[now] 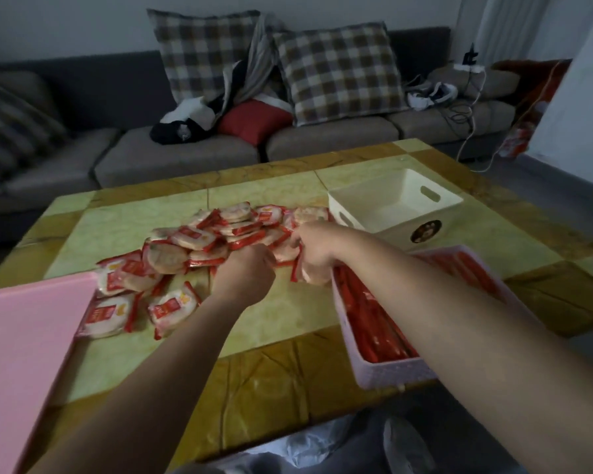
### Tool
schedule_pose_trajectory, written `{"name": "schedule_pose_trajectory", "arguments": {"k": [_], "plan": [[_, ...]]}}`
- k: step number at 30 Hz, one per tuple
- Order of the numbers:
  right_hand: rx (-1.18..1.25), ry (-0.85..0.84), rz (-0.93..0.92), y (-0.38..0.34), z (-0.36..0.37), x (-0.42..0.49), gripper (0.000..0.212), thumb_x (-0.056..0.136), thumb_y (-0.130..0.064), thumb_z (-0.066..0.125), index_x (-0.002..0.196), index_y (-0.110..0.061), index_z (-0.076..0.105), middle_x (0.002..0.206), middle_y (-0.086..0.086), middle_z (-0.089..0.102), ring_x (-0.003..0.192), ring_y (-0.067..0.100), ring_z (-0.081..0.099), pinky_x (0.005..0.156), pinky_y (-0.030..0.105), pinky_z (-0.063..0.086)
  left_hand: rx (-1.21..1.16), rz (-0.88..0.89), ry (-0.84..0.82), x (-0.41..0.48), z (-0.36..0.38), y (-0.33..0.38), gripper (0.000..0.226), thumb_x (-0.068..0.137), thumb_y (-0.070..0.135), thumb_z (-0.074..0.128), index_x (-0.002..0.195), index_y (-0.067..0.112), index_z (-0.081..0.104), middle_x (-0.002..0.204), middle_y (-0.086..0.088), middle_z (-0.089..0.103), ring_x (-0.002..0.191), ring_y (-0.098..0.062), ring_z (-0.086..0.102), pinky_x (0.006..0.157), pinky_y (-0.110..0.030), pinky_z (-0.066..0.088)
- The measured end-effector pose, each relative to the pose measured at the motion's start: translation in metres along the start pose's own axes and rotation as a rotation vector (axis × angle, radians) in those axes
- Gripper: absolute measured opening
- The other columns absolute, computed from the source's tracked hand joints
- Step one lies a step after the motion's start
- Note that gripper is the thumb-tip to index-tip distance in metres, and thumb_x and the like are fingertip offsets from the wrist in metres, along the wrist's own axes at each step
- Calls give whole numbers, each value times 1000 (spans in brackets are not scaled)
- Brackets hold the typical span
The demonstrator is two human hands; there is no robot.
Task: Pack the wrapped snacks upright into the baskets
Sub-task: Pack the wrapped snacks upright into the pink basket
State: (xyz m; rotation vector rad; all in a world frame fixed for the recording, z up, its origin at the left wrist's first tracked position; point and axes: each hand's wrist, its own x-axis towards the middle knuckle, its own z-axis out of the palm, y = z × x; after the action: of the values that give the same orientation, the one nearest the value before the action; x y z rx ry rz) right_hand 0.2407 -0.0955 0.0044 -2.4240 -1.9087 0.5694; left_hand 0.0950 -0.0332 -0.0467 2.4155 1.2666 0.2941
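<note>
A heap of red-and-white wrapped snacks (199,248) lies across the middle of the yellow-green table (271,323). My left hand (245,273) is curled at the heap's near edge; what it holds is hidden. My right hand (317,249) grips a small stack of wrapped snacks (310,273) just left of the pink basket (391,369). That basket is packed with red-edged snacks (374,323) standing upright. An empty cream basket (396,205) with handle slots stands behind it.
A pink lid or board (24,336) covers the table's near left corner. Behind the table runs a grey sofa (185,155) with checked cushions, clothes and cables. The table's near edge is close to my body.
</note>
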Motion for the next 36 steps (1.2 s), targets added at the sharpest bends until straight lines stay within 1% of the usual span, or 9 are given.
{"name": "schedule_pose_trajectory", "arguments": {"k": [5,8,14,20,24,27,30,33,36], "plan": [[-359,-252,-42,6,10,59,87,75,-15,87,151,-20,47,148,4,52,125,25,58,99,35,53,255,-67,-39,28,10,-22,35,95,24,55,129,19,52,132,-10,50,119,-37,55,91,-49,51],[-507,-280,-22,6,18,82,98,65,-20,94,147,-16,41,147,8,46,127,29,53,101,40,51,327,-127,-64,38,16,-38,50,98,24,55,141,10,34,138,-16,36,125,-42,48,93,-47,49],[-488,-307,-77,10,9,89,97,62,-41,97,144,-19,50,141,3,57,121,26,58,96,35,52,228,-88,-164,45,12,-55,68,86,43,70,135,6,39,133,-18,49,126,-38,48,100,-46,48],[-342,-270,-111,9,5,78,75,71,-33,92,136,-19,58,121,-2,62,106,20,58,82,30,47,263,-167,-238,39,9,-52,100,75,57,78,147,9,29,147,-20,38,137,-43,35,107,-50,39],[90,-92,-92,24,-12,77,40,74,-35,90,98,-27,58,94,-9,63,90,22,66,71,36,55,-58,-262,-160,40,-4,-51,92,73,45,83,142,4,36,136,-17,40,120,-36,53,93,-39,52],[636,156,80,22,-14,87,39,85,-31,82,114,-15,62,104,5,69,93,26,72,72,41,65,-600,-426,-129,49,-8,-47,48,73,38,85,104,5,66,101,-11,66,88,-22,64,71,-31,58],[914,172,252,11,-6,106,49,92,-41,72,131,-15,56,122,5,64,106,26,68,86,45,62,-1182,-551,-79,54,-1,-34,30,78,23,85,86,9,60,85,-9,64,89,-25,65,92,-42,58],[830,102,282,3,1,118,39,98,-44,60,129,-21,57,125,5,61,115,29,62,89,43,58,-1360,-556,4,67,17,-34,47,71,31,89,102,9,62,102,-12,69,106,-30,69,89,-43,60],[725,93,257,-1,5,125,31,96,-35,61,125,-21,58,120,5,62,107,25,60,84,37,57,-1437,-507,5,74,26,-37,90,41,44,93,118,7,66,111,-14,74,105,-29,71,87,-45,61]]}}
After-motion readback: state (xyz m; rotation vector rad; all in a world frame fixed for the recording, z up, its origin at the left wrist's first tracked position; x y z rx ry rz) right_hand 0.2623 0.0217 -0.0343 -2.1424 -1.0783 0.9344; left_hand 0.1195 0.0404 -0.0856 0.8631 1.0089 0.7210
